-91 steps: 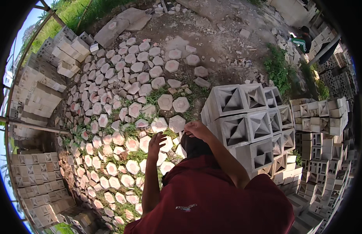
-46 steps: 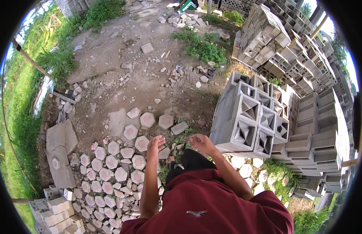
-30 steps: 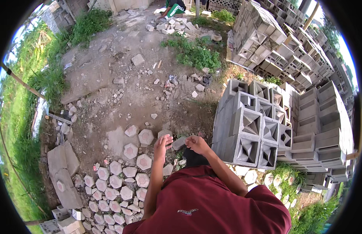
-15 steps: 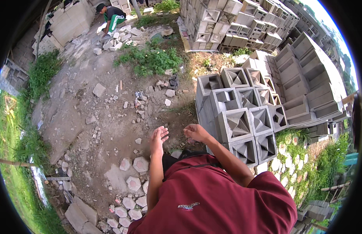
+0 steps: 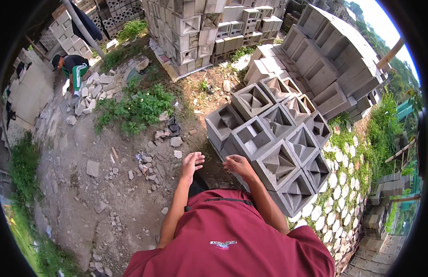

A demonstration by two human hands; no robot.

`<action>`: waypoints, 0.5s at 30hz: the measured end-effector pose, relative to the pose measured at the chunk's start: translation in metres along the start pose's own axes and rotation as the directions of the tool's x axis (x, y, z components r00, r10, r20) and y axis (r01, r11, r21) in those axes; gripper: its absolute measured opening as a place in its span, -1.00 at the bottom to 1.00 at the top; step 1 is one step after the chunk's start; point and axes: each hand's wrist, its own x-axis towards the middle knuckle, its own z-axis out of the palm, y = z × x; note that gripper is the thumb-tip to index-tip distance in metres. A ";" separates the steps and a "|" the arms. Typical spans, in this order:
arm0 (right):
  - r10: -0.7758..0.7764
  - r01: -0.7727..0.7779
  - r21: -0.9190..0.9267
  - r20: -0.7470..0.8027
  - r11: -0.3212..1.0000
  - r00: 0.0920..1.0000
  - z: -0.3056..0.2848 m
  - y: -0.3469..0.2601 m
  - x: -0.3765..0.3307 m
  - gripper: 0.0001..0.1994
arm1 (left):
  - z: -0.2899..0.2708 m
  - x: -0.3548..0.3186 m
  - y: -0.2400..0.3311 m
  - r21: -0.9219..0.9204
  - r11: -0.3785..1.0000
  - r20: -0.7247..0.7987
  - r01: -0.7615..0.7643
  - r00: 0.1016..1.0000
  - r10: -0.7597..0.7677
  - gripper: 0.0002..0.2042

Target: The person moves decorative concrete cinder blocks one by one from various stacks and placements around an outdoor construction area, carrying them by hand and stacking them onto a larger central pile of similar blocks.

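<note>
My left hand (image 5: 192,164) is held out in front of my body above the dirt. Its fingers are stretched toward the right and nothing is in them. Opposite it, a short gap away, is my right hand (image 5: 239,166), its fingers loosely bent and apart, also without anything in them. Close by the right hand stands a stack of grey concrete vent blocks (image 5: 275,164), with square frames and slanted, faceted insides. The right forearm passes in front of the stack's near left side. Whether that arm touches the blocks I cannot tell.
Stepped rows of concrete blocks (image 5: 311,64) rise behind the stack, and a taller block pile (image 5: 177,32) stands beyond. Pale hexagonal pavers (image 5: 331,210) lie in grass at right. Low green plants (image 5: 137,106) and rubble (image 5: 96,90) lie left, where another person (image 5: 74,69) bends down.
My view has turned to the right, so the block stack sits nearer the middle. Both hands stay in front of me, still apart and without anything in them.
</note>
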 end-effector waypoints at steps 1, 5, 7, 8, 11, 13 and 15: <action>-0.014 0.014 0.029 -0.021 0.999 1.000 0.009 -0.006 0.025 -0.65 | -0.011 0.022 0.013 0.025 1.000 0.042 -0.003 0.999 0.002 -0.65; 0.003 0.002 0.029 -0.168 1.000 0.986 0.040 -0.023 0.095 -0.64 | -0.047 0.101 0.067 0.129 0.991 0.106 -0.034 0.994 0.020 -0.67; -0.011 0.018 0.042 -0.149 0.999 0.989 0.055 -0.039 0.114 -0.66 | -0.058 0.130 0.094 0.170 0.985 0.133 -0.028 0.991 0.005 -0.67; 0.018 -0.010 0.059 -0.142 0.998 0.990 0.058 -0.041 0.125 -0.65 | -0.063 0.144 0.104 0.177 0.983 0.156 -0.042 0.988 0.014 -0.67; 0.017 -0.008 0.054 -0.176 0.999 0.984 0.068 -0.048 0.141 -0.63 | -0.073 0.173 0.127 0.186 0.982 0.195 -0.038 0.981 0.001 -0.66; 0.041 -0.015 0.117 -0.219 0.993 0.975 0.073 -0.058 0.145 -0.64 | -0.077 0.183 0.136 0.171 0.985 0.200 0.034 0.977 -0.068 -0.66; 0.110 -0.025 0.278 -0.296 0.960 0.949 0.072 -0.064 0.152 -0.64 | -0.075 0.194 0.143 0.163 0.984 0.238 0.076 0.965 -0.114 -0.66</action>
